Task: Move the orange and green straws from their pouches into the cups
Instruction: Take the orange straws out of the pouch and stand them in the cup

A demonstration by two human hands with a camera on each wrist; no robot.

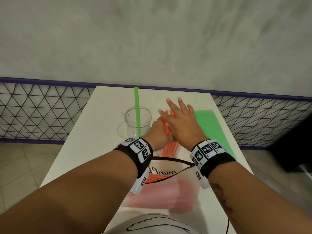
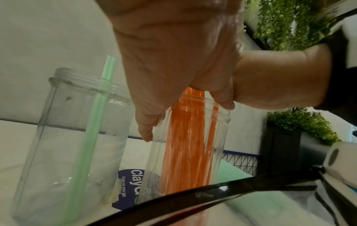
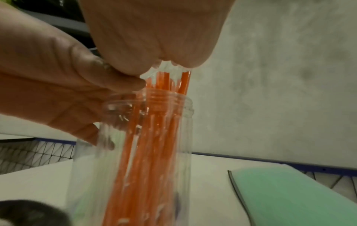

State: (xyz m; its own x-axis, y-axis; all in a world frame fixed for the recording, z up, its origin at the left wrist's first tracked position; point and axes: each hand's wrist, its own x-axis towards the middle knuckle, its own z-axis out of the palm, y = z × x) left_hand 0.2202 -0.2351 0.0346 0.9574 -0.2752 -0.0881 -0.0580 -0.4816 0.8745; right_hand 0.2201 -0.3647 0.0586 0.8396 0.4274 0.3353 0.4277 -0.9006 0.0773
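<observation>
A clear cup (image 3: 170,137) full of orange straws (image 3: 154,152) stands mid-table. My left hand (image 1: 158,130) grips it at the rim, fingers curled round the wall and against the straws (image 2: 189,145). My right hand (image 1: 179,119) is open with fingers spread, its palm (image 3: 154,38) lying flat on the straw tops. To the left, a second clear cup (image 1: 138,120) holds green straws (image 1: 137,107). The green pouch (image 1: 212,129) lies flat on the right. A clear pouch with black trim (image 1: 168,168) sits near me with orange showing inside.
The white table (image 1: 108,115) is narrow, with a wire mesh fence (image 1: 42,112) on both sides and a grey wall behind. A blue-labelled packet (image 2: 129,188) lies behind the cups. Potted plants (image 2: 301,122) stand off to the right.
</observation>
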